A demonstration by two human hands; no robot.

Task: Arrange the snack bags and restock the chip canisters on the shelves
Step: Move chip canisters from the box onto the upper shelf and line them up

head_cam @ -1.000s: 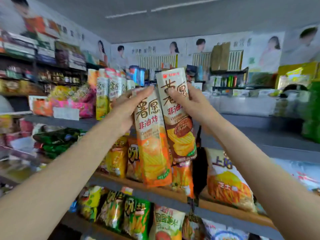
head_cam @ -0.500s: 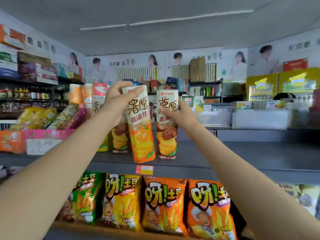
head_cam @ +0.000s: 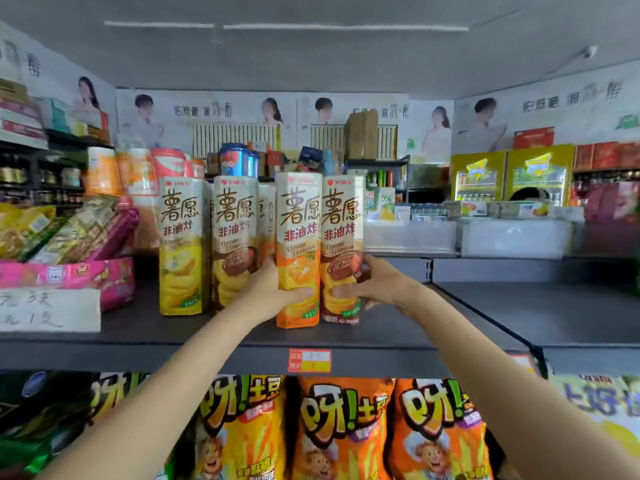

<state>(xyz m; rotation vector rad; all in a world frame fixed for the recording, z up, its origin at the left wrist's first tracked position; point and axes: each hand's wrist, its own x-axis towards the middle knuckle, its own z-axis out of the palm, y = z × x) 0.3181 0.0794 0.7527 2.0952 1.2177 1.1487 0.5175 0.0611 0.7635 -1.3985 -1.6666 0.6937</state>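
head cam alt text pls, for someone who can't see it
Two hands set chip cartons upright on a grey shelf: the left hand grips an orange carton, the right hand a brown carton. Snack bags hang below.

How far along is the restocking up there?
Two canisters, a yellow one and a brown one, already stand on the shelf. The left hand grips an orange canister and the right hand another brown one, both resting on the shelf, not yet released. Bare shelf remains to the right.
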